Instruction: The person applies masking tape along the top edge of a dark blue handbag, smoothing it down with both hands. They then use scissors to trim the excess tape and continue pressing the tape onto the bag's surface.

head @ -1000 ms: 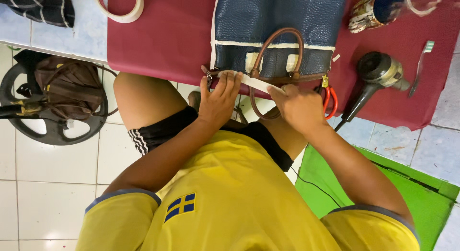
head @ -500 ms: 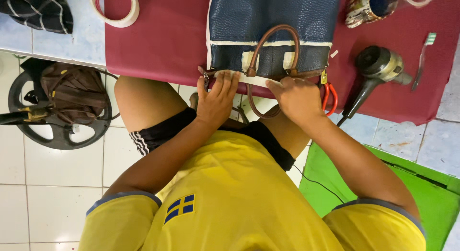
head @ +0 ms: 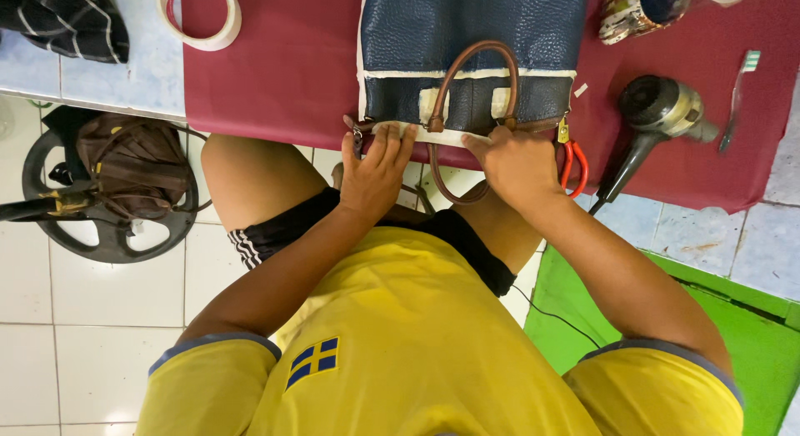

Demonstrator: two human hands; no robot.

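The work surface is covered by a dark red cloth (head: 275,78); its bare top at the left is pale blue tile (head: 125,78). The floor (head: 92,319) consists of square white tiles with grey grout lines and shows soft glare. A bright green mat (head: 750,336) lies on the floor at the right. Lighting is even.

We see bright, even, diffuse light with no single source in view. Shadows are soft: a faint one lies under the near edge of the desk (head: 275,86), another under the hair dryer (head: 658,111) near the desk's right edge. We note a mild sheen on the white floor tiles (head: 100,294). Focus is sharp at centre; the leather grain of the blue bag (head: 475,28) is crisp. The toothbrush (head: 740,94) looks slightly soft. Straight lines bow a little at the frame edges.
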